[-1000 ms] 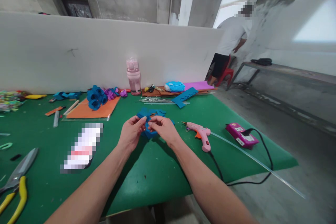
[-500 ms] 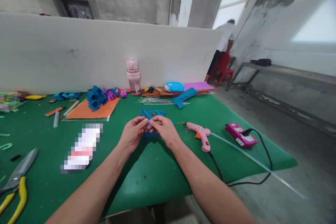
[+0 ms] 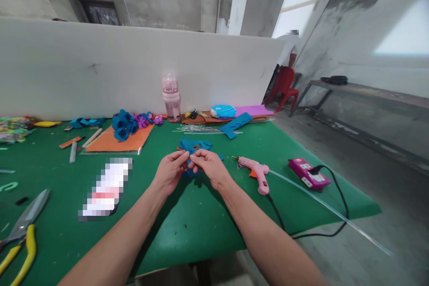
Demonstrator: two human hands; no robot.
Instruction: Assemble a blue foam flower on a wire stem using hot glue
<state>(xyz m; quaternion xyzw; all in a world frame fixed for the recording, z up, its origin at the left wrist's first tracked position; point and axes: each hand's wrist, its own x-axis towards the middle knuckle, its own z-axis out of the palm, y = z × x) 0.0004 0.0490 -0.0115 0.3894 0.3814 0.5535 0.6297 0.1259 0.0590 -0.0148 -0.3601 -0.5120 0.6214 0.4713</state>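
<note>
My left hand (image 3: 170, 170) and my right hand (image 3: 210, 166) meet over the middle of the green table (image 3: 187, 223). Both pinch the same blue foam piece (image 3: 192, 159), fingertips almost touching. More blue foam pieces (image 3: 197, 145) lie on the table just behind the hands. A pink glue gun (image 3: 255, 171) rests to the right of my right hand, with a clear glue stick trailing from its back.
A pink power strip (image 3: 309, 173) with a black cable sits at the right. Finished blue and purple foam flowers (image 3: 125, 124) lie on an orange sheet (image 3: 115, 140). A pink bottle (image 3: 170, 98) stands by the white partition. Yellow-handled pliers (image 3: 20, 243) lie front left. A person stands far right.
My hands have drawn a little closer together on the blue foam, which looks more bunched. The person in the background has moved farther away behind the partition.
</note>
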